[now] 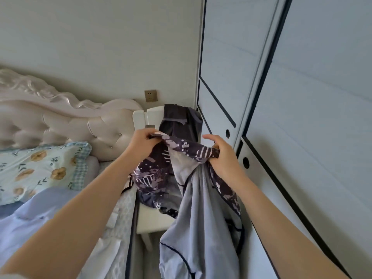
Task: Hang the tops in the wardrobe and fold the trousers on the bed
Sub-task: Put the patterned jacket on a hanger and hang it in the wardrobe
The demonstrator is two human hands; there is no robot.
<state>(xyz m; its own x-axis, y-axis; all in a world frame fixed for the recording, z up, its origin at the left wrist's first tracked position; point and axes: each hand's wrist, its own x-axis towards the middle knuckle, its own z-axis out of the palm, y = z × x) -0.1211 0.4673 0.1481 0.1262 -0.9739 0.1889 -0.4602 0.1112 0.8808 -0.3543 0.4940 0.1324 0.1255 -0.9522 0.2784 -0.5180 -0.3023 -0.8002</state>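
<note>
Left hand (143,143) and right hand (223,156) each pinch the patterned garment (193,150) by its upper edge; spread them, shake it straight, confirm top or trousers first.

Tight lane ahead of us
We meet closed wardrobe doors (302,101) from 1 to 4 o'clock, the bed (30,222) at 8, a clothes-draped chair (153,218) blocking 12; free air above its back

patterned garment (153,174): dark purple, pale print, grey-blue lining — held up by its top edge, hanging
dark top (181,125): draped just behind it
wardrobe (302,97): doors closed
</note>
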